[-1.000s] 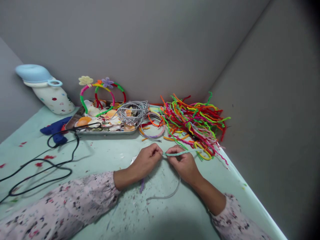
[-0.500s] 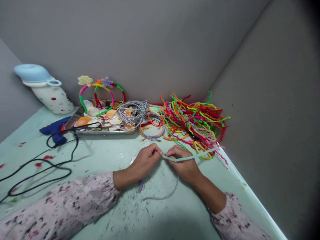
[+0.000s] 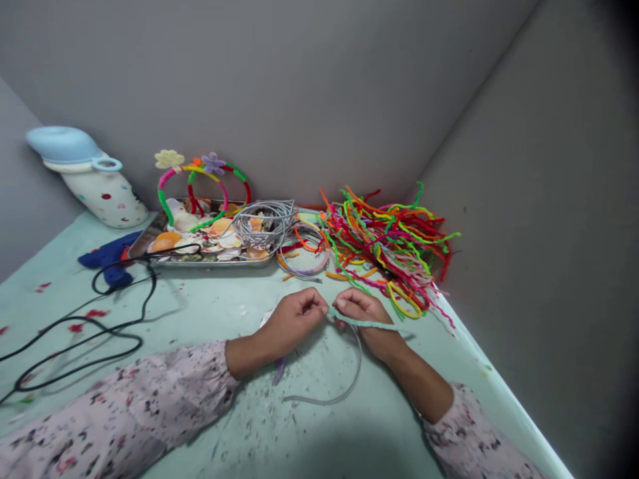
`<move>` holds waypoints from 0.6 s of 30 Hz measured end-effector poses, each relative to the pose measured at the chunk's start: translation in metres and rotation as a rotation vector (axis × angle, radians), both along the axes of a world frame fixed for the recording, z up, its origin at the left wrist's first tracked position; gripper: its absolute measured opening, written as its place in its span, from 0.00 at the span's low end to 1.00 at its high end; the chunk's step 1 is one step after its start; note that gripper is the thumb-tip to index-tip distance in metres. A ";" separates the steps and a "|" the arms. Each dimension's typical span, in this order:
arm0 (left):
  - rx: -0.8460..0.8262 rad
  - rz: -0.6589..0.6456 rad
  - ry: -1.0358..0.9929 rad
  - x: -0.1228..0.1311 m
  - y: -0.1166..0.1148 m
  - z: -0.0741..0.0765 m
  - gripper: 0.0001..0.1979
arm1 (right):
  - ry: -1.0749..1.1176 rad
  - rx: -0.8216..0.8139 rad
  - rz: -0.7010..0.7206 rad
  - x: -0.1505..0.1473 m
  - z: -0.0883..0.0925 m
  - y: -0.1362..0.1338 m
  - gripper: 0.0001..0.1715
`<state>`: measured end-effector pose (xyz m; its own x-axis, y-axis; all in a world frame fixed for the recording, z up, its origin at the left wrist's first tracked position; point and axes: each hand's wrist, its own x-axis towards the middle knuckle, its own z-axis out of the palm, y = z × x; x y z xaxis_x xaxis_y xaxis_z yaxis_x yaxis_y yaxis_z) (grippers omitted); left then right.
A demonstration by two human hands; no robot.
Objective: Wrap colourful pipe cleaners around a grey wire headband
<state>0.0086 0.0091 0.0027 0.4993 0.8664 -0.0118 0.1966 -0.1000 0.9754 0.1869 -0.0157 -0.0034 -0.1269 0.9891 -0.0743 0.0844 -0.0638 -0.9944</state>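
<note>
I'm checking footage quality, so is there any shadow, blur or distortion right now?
In the head view, shadow darkens the near tabletop, the free end of the mint pipe cleaner looks blurred, and the water bottle leans, perhaps from lens distortion.

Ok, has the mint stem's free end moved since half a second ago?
Yes: the mint stem's free end has swung lower in view, away from the colourful pile.

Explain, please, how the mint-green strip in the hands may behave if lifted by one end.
The mint-green strip probably holds its shape, as its free length runs past the right hand almost straight. It is likely light, being so thin.
</note>
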 end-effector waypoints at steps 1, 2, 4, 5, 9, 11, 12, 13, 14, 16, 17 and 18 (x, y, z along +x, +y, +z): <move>0.004 0.000 0.001 0.000 0.000 0.000 0.07 | -0.017 0.004 0.014 0.000 0.001 0.000 0.12; 0.007 0.002 0.004 0.000 0.000 0.000 0.06 | -0.033 0.007 0.026 0.000 0.001 0.000 0.12; 0.008 0.006 0.008 0.000 0.000 0.001 0.06 | -0.053 0.011 0.042 0.000 0.002 -0.001 0.12; 0.009 0.009 0.009 0.000 -0.001 0.001 0.07 | -0.058 0.009 0.047 0.000 0.003 -0.001 0.12; 0.014 0.015 0.012 0.000 -0.001 -0.001 0.07 | -0.078 0.007 0.061 0.001 0.004 -0.001 0.11; 0.010 0.017 0.009 0.000 -0.001 -0.002 0.07 | -0.100 0.009 0.055 0.000 0.003 0.000 0.11; 0.007 0.019 0.007 0.000 -0.001 -0.002 0.07 | -0.113 0.009 0.050 0.000 0.003 0.000 0.11; 0.005 0.022 0.006 0.000 0.000 -0.002 0.07 | -0.123 0.010 0.043 -0.001 0.002 0.001 0.11; 0.006 0.025 0.007 0.000 0.000 -0.002 0.07 | -0.130 0.011 0.039 -0.001 0.002 0.002 0.11; 0.010 0.032 0.014 -0.001 0.000 -0.002 0.07 | -0.140 0.019 0.036 -0.002 0.000 0.003 0.10; 0.012 0.035 0.020 -0.001 0.000 -0.002 0.08 | -0.151 0.028 0.037 -0.002 0.000 0.003 0.10; 0.014 0.037 0.026 -0.001 0.001 -0.002 0.08 | -0.170 0.043 0.043 -0.003 -0.001 0.002 0.10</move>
